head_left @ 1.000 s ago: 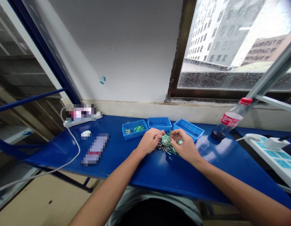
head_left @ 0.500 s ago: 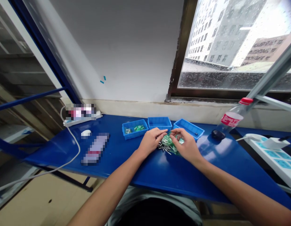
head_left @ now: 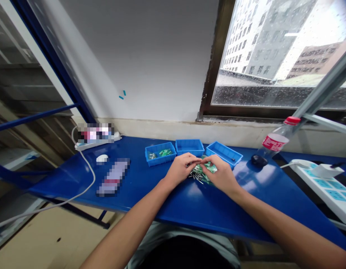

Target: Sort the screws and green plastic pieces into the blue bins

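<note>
Centrally in the frame, above a glossy blue counter, the left hand and right hand meet near their fingertips over a heap of small green pieces and slim silver metal pins. The fingers are drawn narrow; from where I stand, I cannot tell whether they hold anything. The step appears to be two-handed fingertip handling; continuing would call for a fine pinch. Just behind, an open blue plastic tray contains green pieces.
</note>
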Tool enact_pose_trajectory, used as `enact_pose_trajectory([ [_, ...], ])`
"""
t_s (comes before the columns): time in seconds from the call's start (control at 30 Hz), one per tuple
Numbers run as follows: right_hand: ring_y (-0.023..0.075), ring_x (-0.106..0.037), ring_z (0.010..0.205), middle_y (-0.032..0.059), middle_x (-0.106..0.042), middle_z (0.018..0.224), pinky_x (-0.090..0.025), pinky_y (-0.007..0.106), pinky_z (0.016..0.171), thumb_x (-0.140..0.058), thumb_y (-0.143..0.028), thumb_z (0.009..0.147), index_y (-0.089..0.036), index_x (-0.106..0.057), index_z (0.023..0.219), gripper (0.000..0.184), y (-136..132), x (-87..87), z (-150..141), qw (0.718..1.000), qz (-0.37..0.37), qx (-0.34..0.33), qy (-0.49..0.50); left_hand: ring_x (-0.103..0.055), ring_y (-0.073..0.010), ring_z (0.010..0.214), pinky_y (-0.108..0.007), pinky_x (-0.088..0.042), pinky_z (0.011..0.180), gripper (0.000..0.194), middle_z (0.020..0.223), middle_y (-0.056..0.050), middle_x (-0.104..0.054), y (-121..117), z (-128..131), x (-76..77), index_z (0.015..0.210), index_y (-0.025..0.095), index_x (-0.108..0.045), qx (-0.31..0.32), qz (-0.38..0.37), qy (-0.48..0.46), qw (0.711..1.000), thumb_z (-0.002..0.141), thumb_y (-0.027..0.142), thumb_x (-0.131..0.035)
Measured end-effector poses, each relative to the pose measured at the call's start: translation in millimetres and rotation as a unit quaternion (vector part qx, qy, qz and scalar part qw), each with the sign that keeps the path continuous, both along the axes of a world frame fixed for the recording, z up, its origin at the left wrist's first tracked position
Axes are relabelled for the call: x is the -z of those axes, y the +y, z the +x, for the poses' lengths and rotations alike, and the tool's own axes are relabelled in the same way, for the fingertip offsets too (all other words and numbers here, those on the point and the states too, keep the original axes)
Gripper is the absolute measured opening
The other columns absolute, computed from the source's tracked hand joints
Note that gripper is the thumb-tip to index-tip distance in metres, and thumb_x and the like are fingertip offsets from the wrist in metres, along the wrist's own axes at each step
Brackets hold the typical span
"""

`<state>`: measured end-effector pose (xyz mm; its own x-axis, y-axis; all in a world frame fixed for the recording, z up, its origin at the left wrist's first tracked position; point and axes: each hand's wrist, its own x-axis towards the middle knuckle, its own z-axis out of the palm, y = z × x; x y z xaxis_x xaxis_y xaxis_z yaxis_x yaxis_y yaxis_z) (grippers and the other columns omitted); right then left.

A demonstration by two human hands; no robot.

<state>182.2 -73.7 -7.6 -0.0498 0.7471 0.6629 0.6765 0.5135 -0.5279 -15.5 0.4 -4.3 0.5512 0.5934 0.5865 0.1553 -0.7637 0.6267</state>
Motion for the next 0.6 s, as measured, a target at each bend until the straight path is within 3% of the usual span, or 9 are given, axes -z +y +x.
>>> enact_pose_trajectory([
  [0.1,0.0241,-0.067,0.086,0.0061,-0.072,0.095,-0.055,0.038,0.080,-0.065,-0.024,0.094,-0.024,-0.065,0.097,0.003,1,2.9,0,1.000,-0.018,0.006,0.009,-0.076,-0.0211,0.094,-0.033,-0.059,0.089,0.023,0.105,-0.009,-0.081,-1,1,0.1,0.116,0.020,-0.081,-0.004,-0.031,0.003,1.000,0.099,0.031,-0.069],
  [0.2,0.0228,-0.067,0.085,0.0051,-0.070,0.095,-0.055,0.038,0.081,-0.066,-0.021,0.090,-0.023,-0.063,0.104,0.015,1,4.2,-1,0.999,-0.040,0.005,0.023,-0.076,-0.0198,0.090,-0.031,-0.060,0.085,0.036,0.106,-0.008,-0.081,-5,1,-3.5,0.130,0.020,-0.074,0.002,-0.072,0.001,0.997,0.096,0.033,-0.073],
  [0.33,0.0211,-0.065,0.080,0.0026,-0.066,0.091,-0.055,0.037,0.081,-0.061,-0.018,0.090,-0.022,-0.059,0.127,0.037,-1,1.6,-3,0.997,-0.050,-0.009,0.049,-0.073,-0.0203,0.094,-0.030,-0.058,0.084,0.046,0.113,-0.009,-0.079,-10,0,-9.8,0.138,0.021,-0.070,-0.013,-0.034,0.008,0.999,0.096,0.039,-0.073],
  [0.5,0.0229,-0.065,0.080,0.0047,-0.071,0.091,-0.055,0.038,0.080,-0.064,-0.027,0.094,-0.023,-0.067,0.107,0.014,-3,-1.9,1,0.997,-0.028,0.026,0.065,-0.067,-0.0137,0.064,-0.024,-0.053,0.068,0.048,0.082,0.000,-0.079,-15,-2,-11.4,0.148,0.022,-0.064,0.005,-0.075,0.070,0.995,0.104,0.041,-0.060],
  [0.6,0.0235,-0.067,0.081,0.0049,-0.074,0.093,-0.055,0.038,0.079,-0.068,-0.028,0.093,-0.024,-0.069,0.100,0.008,-2,-0.7,2,0.997,-0.039,0.022,0.057,-0.075,-0.0168,0.079,-0.026,-0.057,0.078,0.044,0.101,-0.003,-0.083,-16,-1,-10.9,0.143,0.023,-0.068,0.012,-0.062,0.073,0.995,0.104,0.041,-0.060],
])
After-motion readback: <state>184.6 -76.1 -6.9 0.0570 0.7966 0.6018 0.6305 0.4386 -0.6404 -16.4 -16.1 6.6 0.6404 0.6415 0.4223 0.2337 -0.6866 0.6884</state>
